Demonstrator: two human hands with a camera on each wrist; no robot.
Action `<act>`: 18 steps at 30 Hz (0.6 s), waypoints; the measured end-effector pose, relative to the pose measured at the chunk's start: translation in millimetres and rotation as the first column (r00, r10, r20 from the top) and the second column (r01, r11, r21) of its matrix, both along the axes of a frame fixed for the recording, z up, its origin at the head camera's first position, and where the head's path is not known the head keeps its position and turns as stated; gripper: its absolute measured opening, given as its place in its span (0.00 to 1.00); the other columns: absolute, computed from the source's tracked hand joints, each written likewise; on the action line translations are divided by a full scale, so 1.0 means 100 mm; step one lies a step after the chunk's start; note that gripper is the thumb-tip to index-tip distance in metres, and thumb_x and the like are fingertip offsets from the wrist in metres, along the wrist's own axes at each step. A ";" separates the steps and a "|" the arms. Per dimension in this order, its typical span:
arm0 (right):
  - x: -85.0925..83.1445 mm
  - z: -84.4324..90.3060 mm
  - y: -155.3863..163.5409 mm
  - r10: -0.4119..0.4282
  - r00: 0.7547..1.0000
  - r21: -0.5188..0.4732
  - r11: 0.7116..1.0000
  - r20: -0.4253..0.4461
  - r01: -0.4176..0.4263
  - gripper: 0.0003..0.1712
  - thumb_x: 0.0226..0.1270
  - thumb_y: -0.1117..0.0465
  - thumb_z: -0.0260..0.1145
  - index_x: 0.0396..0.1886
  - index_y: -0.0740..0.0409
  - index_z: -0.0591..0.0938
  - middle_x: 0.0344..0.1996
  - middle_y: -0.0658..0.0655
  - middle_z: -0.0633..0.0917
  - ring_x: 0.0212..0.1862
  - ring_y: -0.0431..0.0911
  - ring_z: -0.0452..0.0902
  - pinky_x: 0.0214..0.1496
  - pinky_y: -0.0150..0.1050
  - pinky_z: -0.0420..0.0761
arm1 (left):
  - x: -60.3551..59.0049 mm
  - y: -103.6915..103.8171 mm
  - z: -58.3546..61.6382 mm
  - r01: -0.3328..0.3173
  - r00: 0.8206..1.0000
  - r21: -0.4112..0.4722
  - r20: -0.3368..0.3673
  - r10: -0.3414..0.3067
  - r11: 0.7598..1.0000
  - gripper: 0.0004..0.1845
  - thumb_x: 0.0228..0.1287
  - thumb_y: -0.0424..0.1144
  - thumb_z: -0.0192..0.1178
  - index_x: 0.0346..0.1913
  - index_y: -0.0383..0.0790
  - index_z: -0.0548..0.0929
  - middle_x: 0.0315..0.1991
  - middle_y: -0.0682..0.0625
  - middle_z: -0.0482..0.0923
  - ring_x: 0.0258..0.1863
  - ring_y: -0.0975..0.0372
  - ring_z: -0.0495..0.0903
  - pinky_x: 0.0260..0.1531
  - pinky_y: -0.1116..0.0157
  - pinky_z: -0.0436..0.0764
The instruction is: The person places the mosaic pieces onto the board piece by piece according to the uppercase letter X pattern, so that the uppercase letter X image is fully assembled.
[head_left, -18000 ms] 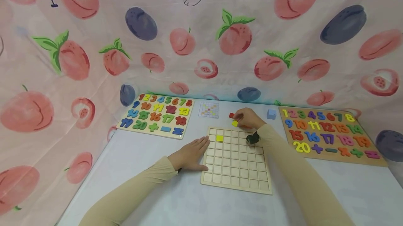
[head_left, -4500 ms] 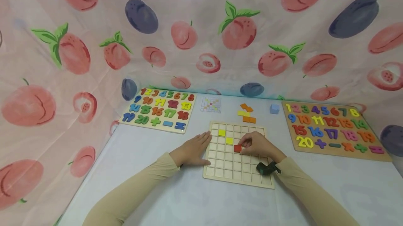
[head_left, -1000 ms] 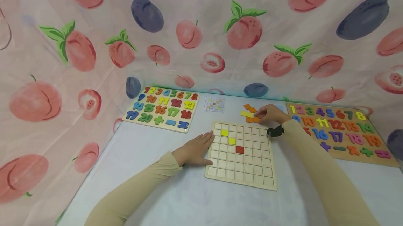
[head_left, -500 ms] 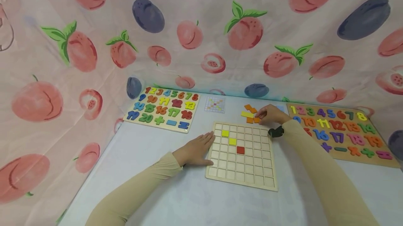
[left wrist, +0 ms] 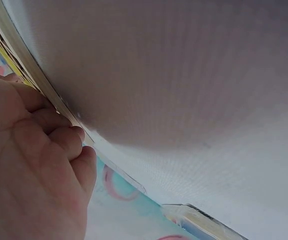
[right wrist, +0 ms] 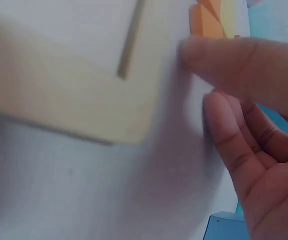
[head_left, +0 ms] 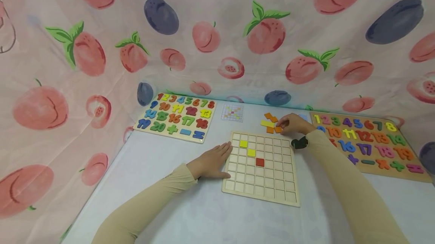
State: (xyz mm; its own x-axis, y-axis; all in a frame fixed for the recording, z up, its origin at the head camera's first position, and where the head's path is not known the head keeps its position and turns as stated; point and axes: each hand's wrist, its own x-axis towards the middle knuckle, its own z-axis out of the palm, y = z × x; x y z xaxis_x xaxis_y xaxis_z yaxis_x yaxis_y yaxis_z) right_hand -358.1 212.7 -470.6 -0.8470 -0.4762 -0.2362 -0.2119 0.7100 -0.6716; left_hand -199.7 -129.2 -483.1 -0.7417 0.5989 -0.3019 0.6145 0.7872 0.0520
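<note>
1. The left hand [head_left: 211, 161] lay flat on the table [head_left: 190, 213], fingers straight and together, their tips against the left edge of the grid board [head_left: 261, 195]. It held nothing.
2. In the left wrist view, that hand's [left wrist: 31, 165] fingers [left wrist: 66, 140] pressed on the board's [left wrist: 43, 85] pale edge.
3. The right hand [head_left: 295, 124] reached past the board's far edge to a small pile of tiles [head_left: 270, 123]. Its fingertips [head_left: 281, 124] touched the orange tile [head_left: 278, 129] at the near right of the pile.
4. Whether the fingers had pinched that tile or only touched it, I could not tell. The right wrist view was blurred; it showed the hand [right wrist: 249, 125] with a finger [right wrist: 219, 57] stretched toward the orange tiles [right wrist: 204, 22] and the other fingers loosely curved.
5. The pile lay on the table just beyond the board, with a yellow tile [head_left: 266, 123] at its left and orange ones beside and behind it.
6. On the board, two yellow tiles sat in cells, one [head_left: 243, 144] near the far left corner and one [head_left: 251, 152] a step nearer and rightward. A red tile [head_left: 259, 162] sat one step on along the same diagonal.
7. A small pattern card [head_left: 232, 112] lay on the table beyond the board, to the left of the pile.
8. A number puzzle [head_left: 176, 117] lay at the far left and another [head_left: 370, 144] at the right, partly behind the right arm.
9. A blue block [head_left: 303, 116] showed just behind the right hand.
</note>
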 end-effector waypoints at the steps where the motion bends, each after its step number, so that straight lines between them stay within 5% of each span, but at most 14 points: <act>1: 0.00 0.00 0.00 0.003 1.000 0.002 1.000 -0.010 -0.003 0.17 0.49 0.71 0.71 0.42 0.69 0.83 0.36 0.63 0.85 0.35 0.42 0.74 0.40 0.31 0.78 | 0.00 0.00 0.00 0.001 1.000 0.000 0.000 -0.001 1.000 0.53 0.58 0.68 0.52 0.75 0.38 0.44 0.76 0.45 0.38 0.76 0.57 0.41 0.75 0.61 0.50; 10: -0.02 -0.02 0.04 0.034 0.996 0.044 0.999 -0.077 -0.030 0.15 0.49 0.67 0.72 0.39 0.67 0.85 0.33 0.60 0.85 0.35 0.43 0.76 0.44 0.39 0.79 | 0.00 0.01 0.00 -0.009 1.000 -0.001 0.009 0.009 1.000 0.53 0.58 0.68 0.52 0.75 0.39 0.44 0.77 0.45 0.38 0.76 0.57 0.41 0.75 0.61 0.49; 18: 0.00 -0.01 0.06 0.037 0.996 0.015 0.999 -0.078 -0.036 0.14 0.49 0.68 0.72 0.38 0.67 0.83 0.33 0.61 0.85 0.34 0.42 0.76 0.40 0.34 0.79 | 0.02 0.02 0.02 -0.013 1.000 -0.008 0.011 0.013 1.000 0.53 0.58 0.68 0.52 0.75 0.39 0.44 0.77 0.45 0.38 0.76 0.58 0.41 0.75 0.62 0.49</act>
